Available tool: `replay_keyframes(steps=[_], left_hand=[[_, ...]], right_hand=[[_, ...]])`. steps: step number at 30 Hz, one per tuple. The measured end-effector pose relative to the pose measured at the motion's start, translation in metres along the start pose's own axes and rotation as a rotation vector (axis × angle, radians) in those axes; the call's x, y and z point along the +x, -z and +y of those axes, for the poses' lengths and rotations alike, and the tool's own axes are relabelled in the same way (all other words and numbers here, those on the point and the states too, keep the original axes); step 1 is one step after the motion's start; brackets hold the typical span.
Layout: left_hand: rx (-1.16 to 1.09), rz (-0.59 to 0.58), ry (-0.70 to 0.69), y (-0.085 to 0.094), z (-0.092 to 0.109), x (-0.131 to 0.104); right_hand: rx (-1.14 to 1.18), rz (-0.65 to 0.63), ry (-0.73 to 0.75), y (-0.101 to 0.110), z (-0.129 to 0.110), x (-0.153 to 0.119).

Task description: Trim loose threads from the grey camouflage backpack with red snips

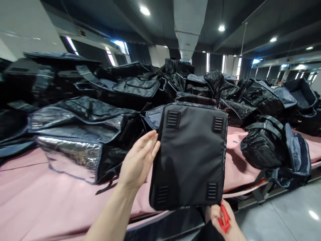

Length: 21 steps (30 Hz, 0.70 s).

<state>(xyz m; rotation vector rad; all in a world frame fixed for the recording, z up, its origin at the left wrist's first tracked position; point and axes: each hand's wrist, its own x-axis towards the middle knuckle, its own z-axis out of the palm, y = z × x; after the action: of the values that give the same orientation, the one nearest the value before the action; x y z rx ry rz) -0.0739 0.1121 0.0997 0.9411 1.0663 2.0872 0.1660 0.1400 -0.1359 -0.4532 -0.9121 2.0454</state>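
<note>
A black bag (193,157) is raised in front of me, its flat base facing me with a ribbed foot pad near each corner. At its left edge is my left hand (139,157), fingers nearly straight and pressed to the bag's side. My right hand (220,217) is closed at the lower right corner; part of its grip is hidden behind the bag. A small red item (224,219) shows at the fingers of that hand, and its kind is unclear. The bag's front and opening face away from me.
A pink-covered table (22,197) runs across the view. On it lie a bag with silvery lining (72,150) at left, a dark patterned bag with an open flap (265,144) at right, and heaped bags (140,87) behind. Grey floor (283,214) shows lower right.
</note>
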Motion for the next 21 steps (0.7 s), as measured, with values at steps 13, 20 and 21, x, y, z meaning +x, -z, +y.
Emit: replay_keyframes(steps=[13, 20, 21], left_hand=[[-0.025, 0.19, 0.223, 0.046, -0.031, -0.016], [0.635, 0.009, 0.044, 0.031, -0.042, -0.019], [0.814, -0.028, -0.051, 0.029, -0.048, -0.022]], right_hand=[[0.784, 0.188, -0.095, -0.045, -0.038, -0.002], [0.31, 0.348, -0.104, -0.008, -0.004, 0.007], [0.15, 0.401, -0.124, 0.0, 0.006, 0.007]])
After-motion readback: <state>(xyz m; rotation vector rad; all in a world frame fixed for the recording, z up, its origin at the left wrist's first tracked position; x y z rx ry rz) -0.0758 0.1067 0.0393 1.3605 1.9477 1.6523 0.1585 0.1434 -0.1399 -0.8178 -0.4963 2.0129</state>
